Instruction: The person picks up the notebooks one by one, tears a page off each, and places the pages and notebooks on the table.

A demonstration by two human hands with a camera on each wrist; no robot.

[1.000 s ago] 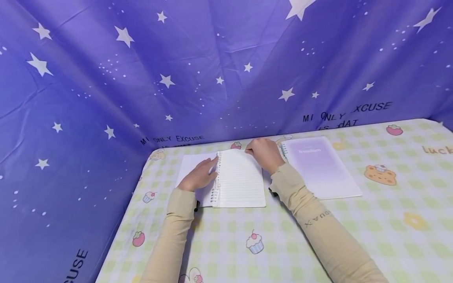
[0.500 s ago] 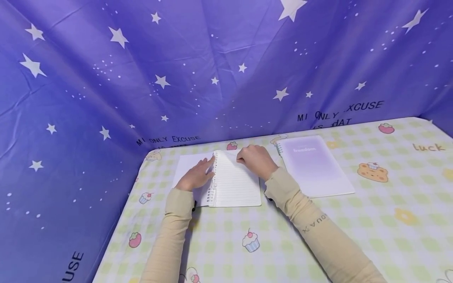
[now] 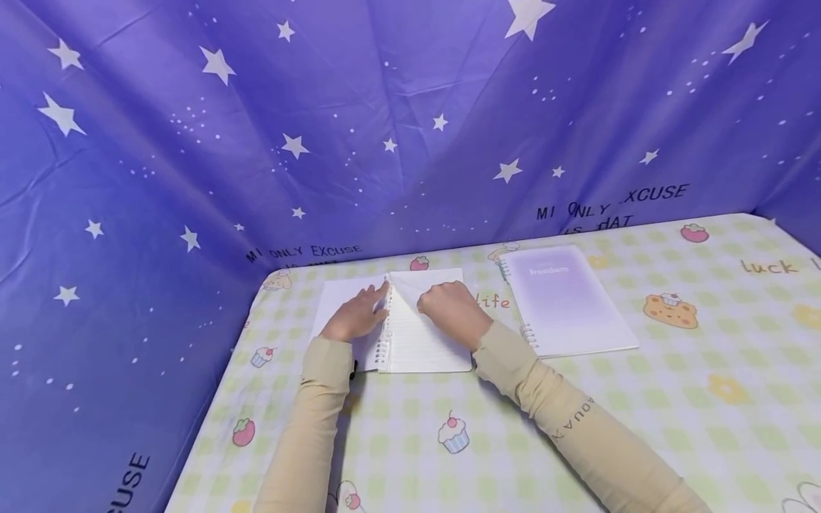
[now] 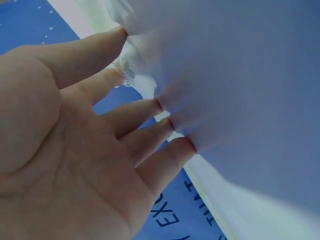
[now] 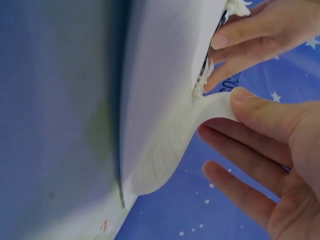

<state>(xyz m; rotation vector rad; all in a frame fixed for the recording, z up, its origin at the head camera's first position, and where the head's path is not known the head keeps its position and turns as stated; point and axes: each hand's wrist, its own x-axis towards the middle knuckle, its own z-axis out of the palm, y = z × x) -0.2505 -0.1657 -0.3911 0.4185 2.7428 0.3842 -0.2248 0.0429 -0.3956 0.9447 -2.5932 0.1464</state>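
A spiral notebook (image 3: 423, 349) lies open on the table, with lined pages on its right half. My right hand (image 3: 455, 310) pinches the far corner of one page (image 5: 215, 107) between thumb and forefinger; that page is folded over diagonally towards me. Ragged torn paper (image 5: 200, 85) shows along the binding in the right wrist view. My left hand (image 3: 355, 313) rests on the left half (image 3: 330, 303), its straight fingers touching paper beside the spiral (image 3: 381, 353). The left wrist view shows those fingertips pressing on a white sheet (image 4: 240, 100).
A second spiral notebook (image 3: 571, 306), with a pale purple cover reading "freedom", lies closed to the right. Beneath both is a green checked tablecloth (image 3: 513, 442) with printed cupcakes and strawberries. A purple starry curtain (image 3: 359, 92) hangs behind and to the left.
My right hand has moved towards me and left, drawing the page's far corner with it and folding the page down. The left hand has stayed nearly still beside the spiral.
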